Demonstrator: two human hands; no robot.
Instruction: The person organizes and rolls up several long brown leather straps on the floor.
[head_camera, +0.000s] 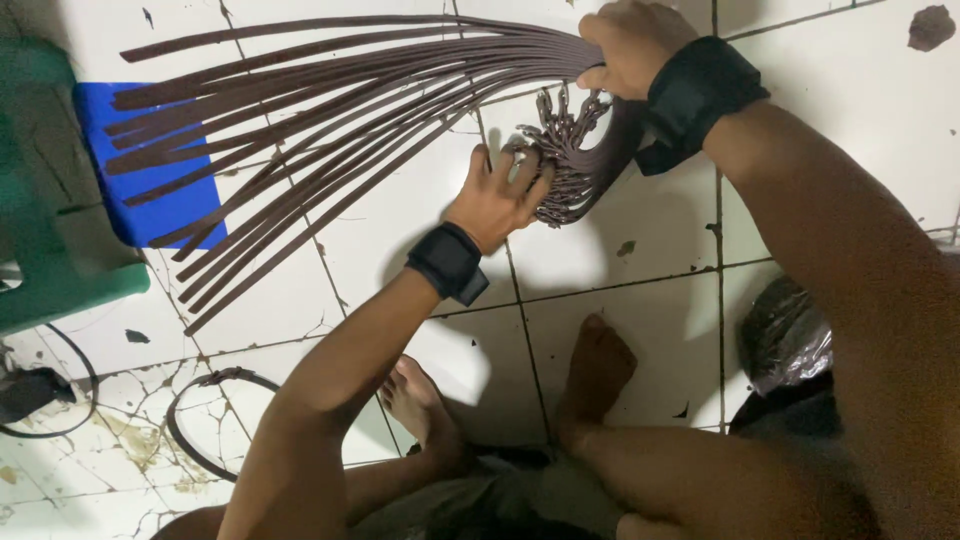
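Right hand (628, 45) clenched around brown belt straps (330, 120), left hand (497, 200) gripping their bunched buckle ends (570, 150)

It looked like a small home workshop: the person sat barefoot on a cracked, stained white tile floor (620, 270), with a bundle of brown belts (330, 110) fanned out.
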